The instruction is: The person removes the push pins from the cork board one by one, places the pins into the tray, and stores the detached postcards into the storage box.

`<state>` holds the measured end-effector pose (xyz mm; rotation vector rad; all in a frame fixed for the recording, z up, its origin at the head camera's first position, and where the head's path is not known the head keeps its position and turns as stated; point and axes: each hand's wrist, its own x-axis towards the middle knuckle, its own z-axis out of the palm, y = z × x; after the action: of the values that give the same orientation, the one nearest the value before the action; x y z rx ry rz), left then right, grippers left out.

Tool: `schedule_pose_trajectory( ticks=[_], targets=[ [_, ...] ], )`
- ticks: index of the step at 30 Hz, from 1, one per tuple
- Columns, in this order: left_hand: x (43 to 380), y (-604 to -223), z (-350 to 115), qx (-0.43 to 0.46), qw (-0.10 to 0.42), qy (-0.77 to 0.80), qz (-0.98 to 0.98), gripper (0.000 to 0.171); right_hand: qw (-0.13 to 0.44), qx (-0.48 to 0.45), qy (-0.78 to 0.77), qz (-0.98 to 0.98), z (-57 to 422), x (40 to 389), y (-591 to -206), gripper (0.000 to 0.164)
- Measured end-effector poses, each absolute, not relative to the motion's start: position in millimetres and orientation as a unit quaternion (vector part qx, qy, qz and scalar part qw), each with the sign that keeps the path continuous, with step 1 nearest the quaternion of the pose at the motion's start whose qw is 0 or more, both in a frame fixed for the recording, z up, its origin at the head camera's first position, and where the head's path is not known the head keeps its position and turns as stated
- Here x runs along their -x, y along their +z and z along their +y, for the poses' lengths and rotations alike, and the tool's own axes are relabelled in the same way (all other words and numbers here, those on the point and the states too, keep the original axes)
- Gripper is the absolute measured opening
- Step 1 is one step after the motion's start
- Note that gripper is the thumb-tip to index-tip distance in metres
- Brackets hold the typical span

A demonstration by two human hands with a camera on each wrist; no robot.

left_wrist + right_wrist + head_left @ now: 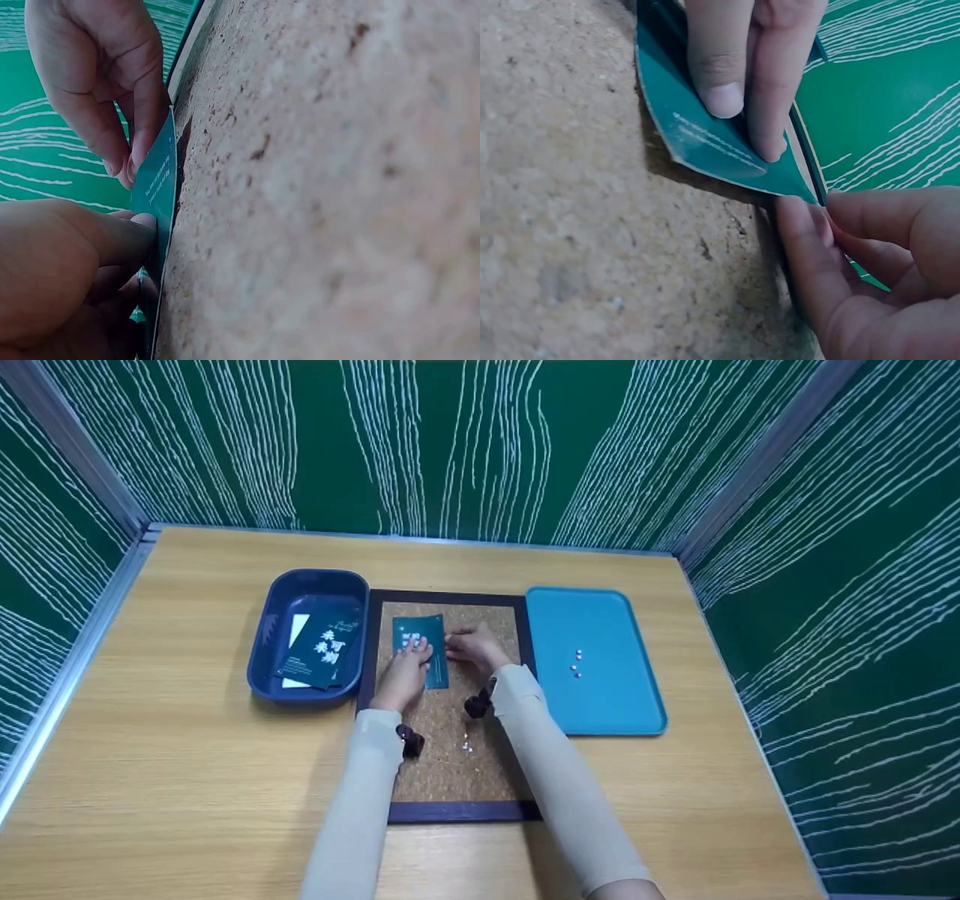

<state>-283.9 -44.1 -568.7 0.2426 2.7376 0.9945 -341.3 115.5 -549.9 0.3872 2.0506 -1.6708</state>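
A dark green card (436, 664) with white printing lies on the cork board (442, 765). My left hand (405, 675) presses on it, with fairly straight fingers (718, 79) on its printed face. At the card's upper right corner, my right hand (476, 646) pinches the edge between thumb and finger (806, 247). Whether something small also sits between those fingertips is hidden. In the right wrist view the near edge of the card (705, 146) stands slightly off the cork and casts a shadow.
Left of the board stands a dark blue bin (259, 660) holding more green cards (322, 649) and a white one. A turquoise tray (611, 697) on the right carries several tiny pale pieces (577, 654). Small shiny bits (467, 746) lie on the lower cork.
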Motion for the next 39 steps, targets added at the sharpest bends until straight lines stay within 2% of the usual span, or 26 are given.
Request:
schedule_pose_trajectory(
  ticks=[6, 15, 24, 39],
  targets=[
    [284.0, -568.5, -44.3, -0.078, 0.118, 0.338, 0.930, 0.044, 0.211, -0.136, -0.601, 0.759, 114.0, 337.9, -550.8, 0.021],
    [283.0, -567.5, -44.2, -0.080, 0.104, 0.339, 0.932, 0.043, 0.183, -0.133, -0.571, 0.789, 109.0, 336.7, -555.0, 0.019],
    [283.1, -567.9, -44.3, -0.086, 0.100, 0.340, 0.931, 0.043, 0.176, -0.138, -0.560, 0.797, 106.1, 336.3, -554.8, 0.018],
    [285.3, -563.2, -48.2, -0.104, 0.110, 0.341, 0.928, 0.043, 0.138, -0.129, -0.530, 0.827, 99.1, 334.9, -558.2, 0.004]
  ],
)
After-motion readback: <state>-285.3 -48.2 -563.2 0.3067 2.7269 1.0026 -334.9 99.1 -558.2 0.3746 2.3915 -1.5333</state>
